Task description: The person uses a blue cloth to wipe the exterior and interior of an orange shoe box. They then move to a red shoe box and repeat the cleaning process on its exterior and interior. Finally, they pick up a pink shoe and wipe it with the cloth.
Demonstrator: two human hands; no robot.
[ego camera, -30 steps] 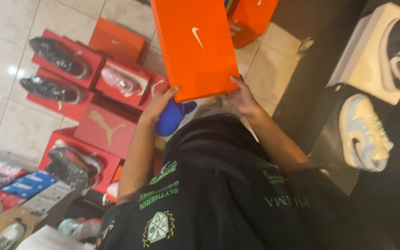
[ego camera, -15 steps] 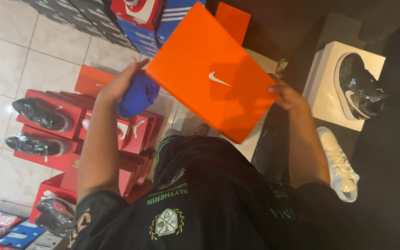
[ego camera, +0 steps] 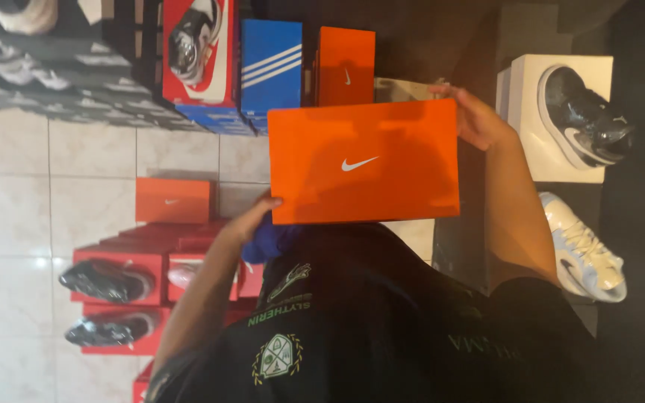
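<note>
I hold a flat orange shoe box point(ego camera: 363, 160) in front of my chest with both hands. My left hand point(ego camera: 254, 218) grips its lower left corner and also clutches a bunched blue cloth point(ego camera: 274, 240) just under the box. My right hand point(ego camera: 472, 113) holds the upper right corner, fingers curled over the edge. My black shirt with a small crest point(ego camera: 278, 354) fills the bottom of the view.
Red shoe boxes with dark shoes point(ego camera: 106, 282) on top lie on the tiled floor at left. Stacked red, blue point(ego camera: 270, 67) and orange point(ego camera: 346, 66) boxes stand at the top. A white box with a black sneaker point(ego camera: 587, 119) and a light blue sneaker point(ego camera: 584, 250) are at right.
The orange box has turned from tilted to level and come closer to my chest. The view has swung toward the stacked boxes.
</note>
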